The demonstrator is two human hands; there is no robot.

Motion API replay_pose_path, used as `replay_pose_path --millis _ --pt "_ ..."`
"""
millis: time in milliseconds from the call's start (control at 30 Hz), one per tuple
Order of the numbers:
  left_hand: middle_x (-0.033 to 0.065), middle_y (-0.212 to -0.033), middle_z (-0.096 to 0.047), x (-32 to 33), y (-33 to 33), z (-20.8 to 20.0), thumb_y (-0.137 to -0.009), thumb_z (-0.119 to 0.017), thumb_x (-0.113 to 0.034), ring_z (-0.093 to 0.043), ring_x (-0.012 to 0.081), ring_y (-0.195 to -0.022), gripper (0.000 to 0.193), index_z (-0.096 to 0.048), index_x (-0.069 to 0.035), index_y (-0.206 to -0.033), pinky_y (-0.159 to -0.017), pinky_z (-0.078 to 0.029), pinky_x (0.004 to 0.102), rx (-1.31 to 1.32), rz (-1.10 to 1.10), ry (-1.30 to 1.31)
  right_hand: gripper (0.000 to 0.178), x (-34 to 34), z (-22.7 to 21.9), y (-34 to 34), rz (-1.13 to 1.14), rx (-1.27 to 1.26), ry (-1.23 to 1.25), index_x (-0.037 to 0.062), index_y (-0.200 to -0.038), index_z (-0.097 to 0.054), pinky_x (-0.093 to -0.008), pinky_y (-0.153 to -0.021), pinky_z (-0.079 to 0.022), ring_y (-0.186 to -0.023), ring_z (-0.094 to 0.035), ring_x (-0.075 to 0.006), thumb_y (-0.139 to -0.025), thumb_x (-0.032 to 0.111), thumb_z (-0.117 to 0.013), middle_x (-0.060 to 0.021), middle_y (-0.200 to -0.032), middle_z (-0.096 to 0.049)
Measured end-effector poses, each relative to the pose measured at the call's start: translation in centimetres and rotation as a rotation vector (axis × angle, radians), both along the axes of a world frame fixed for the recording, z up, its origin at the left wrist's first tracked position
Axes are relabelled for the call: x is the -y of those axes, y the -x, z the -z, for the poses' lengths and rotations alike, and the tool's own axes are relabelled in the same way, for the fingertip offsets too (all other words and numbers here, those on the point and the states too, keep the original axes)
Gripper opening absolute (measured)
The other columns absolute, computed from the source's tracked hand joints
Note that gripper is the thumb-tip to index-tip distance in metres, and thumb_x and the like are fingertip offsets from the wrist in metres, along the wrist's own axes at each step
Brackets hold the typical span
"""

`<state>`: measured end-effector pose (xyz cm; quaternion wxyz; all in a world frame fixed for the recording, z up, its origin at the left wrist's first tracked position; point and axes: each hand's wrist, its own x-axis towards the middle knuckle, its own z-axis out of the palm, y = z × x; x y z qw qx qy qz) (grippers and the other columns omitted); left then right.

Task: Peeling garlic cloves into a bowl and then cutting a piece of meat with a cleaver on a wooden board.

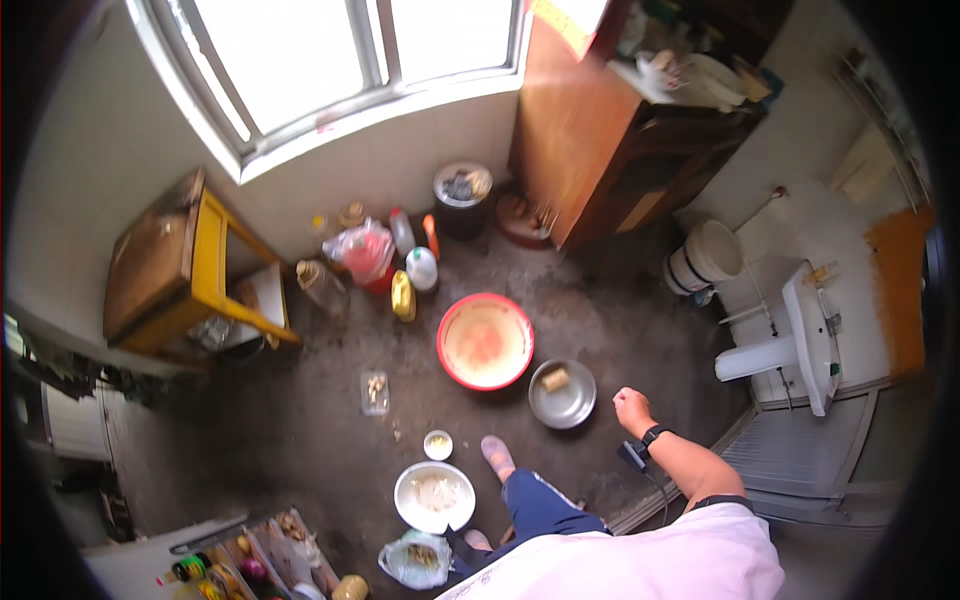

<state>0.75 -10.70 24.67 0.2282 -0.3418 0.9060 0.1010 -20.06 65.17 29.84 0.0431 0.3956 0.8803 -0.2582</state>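
My right hand (632,410) hangs out to the right over the dark floor, its fingers curled into a loose fist; no object shows in it. A dark watch band circles that wrist, and a small dark device (632,457) with a cable is beside it. Nearest to the hand, on its left, is a grey metal basin (575,412) on the floor, with a yellowish block (554,380) inside; the hand does not touch it. Farther left and beyond, a red-rimmed basin (445,366) holds cloudy liquid. My left hand is out of view.
By my feet are a white basin (405,500), a small bowl (438,457), a plastic bag (402,572) and a clear tray (374,406). Bottles (402,295) and a dark bin (462,220) line the window wall. A wooden cabinet (565,150), bucket (708,255) and washbasin (815,340) stand beyond.
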Motion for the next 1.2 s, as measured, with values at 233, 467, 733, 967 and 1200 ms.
replay_pose_path --millis 233,467,733,967,1200 --pt "0.0262 -0.12 -0.051 -12.0 21.7 -7.3 -0.095 -0.031 -0.042 -0.046 0.039 -0.114 0.055 -0.051 0.002 -0.121 -0.099 -0.033 0.0402 -0.23 0.259 -0.205 0.025 -5.6 -6.9 -5.9 0.193 -0.11 -0.103 0.0072 -0.094 -0.066 -0.0354 -0.081 -0.049 -0.088 -0.063 -0.0283 -0.07 0.01 -0.061 -0.0143 -0.09 -0.066" --pt "0.0245 -0.123 -0.05 -16.1 29.5 -11.1 -0.095 -0.03 -0.045 -0.043 0.0373 -0.117 0.057 -0.05 0.0 -0.123 -0.101 -0.032 0.0392 -0.374 0.378 -0.374 0.014 -11.6 -9.7 -10.7 0.42 -0.06 -0.311 0.0067 -0.081 -0.069 -0.0359 -0.057 -0.05 -0.057 -0.062 -0.0231 -0.073 0.013 -0.059 -0.0113 -0.055 -0.06" --pt "0.0226 -0.126 -0.049 -17.6 31.6 -14.7 -0.094 -0.029 -0.048 -0.041 0.0353 -0.121 0.059 -0.048 -0.002 -0.126 -0.102 -0.03 0.0381 -0.298 0.315 -0.342 0.01 -18.7 -15.9 7.3 0.283 -0.552 0.261 0.0069 -0.085 -0.06 -0.024 -0.049 -0.046 -0.06 -0.057 -0.0119 -0.087 0.013 -0.053 -0.0032 -0.073 -0.06" --pt "0.0209 -0.129 -0.047 -20.6 32.2 -18.2 -0.093 -0.029 -0.051 -0.039 0.0335 -0.124 0.061 -0.047 -0.004 -0.127 -0.104 -0.029 0.0371 -0.135 0.223 -0.257 0.018 -27.6 -25.8 28.8 0.375 -1.011 0.757 0.0079 -0.097 -0.055 -0.0253 -0.051 -0.05 -0.061 -0.06 -0.0141 -0.091 0.025 -0.053 -0.005 -0.075 -0.062" --pt "0.0192 -0.131 -0.046 -23.9 31.6 -22.8 -0.093 -0.028 -0.054 -0.036 0.0318 -0.127 0.064 -0.046 -0.006 -0.129 -0.105 -0.028 0.036 0.05 0.12 -0.24 0.032 -41.2 -25.2 42.9 0.579 -1.139 0.991 0.0026 -0.092 -0.049 -0.0357 -0.056 -0.05 -0.065 -0.06 -0.025 -0.087 0.033 -0.058 -0.0136 -0.08 -0.056"
